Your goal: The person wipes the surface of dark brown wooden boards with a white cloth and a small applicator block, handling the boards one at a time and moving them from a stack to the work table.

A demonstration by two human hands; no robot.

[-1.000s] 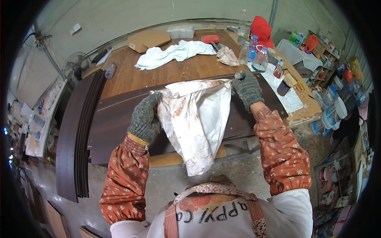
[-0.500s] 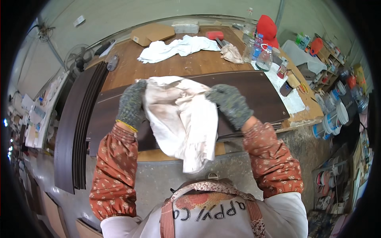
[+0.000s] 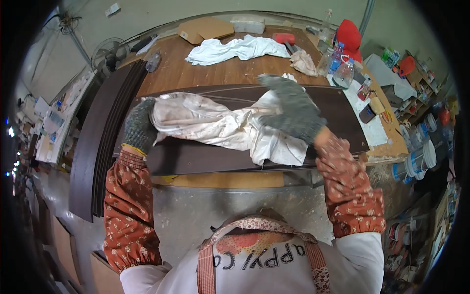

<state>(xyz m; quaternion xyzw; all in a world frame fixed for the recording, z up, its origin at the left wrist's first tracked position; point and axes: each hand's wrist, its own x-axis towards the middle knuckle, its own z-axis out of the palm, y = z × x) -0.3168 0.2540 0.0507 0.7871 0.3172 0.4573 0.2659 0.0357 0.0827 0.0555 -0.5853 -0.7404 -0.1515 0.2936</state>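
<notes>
A stained white cloth [image 3: 210, 120] stretches across a dark brown panel [image 3: 205, 159] on the table. My left hand [image 3: 140, 126], in a grey knit glove, is closed on the cloth's left end. Over the right end, my right hand [image 3: 296, 111] lies with its gloved fingers stretched out and its thumb apart, somewhat blurred. The cloth bunches beneath that palm, and its lower right corner spreads on the panel.
A stack of dark panels [image 3: 100, 142] stands at the left. Farther back lie another white cloth [image 3: 235, 50], a beige rag [image 3: 304, 63] and a red-headed mallet [image 3: 284, 38]. A clear jug [image 3: 343, 73] and several bottles occupy the right edge.
The cloth was lifted and hanging between both hands; now it lies drawn out sideways on the panel. My left hand moved left, while my right let go and moved onto the cloth.
</notes>
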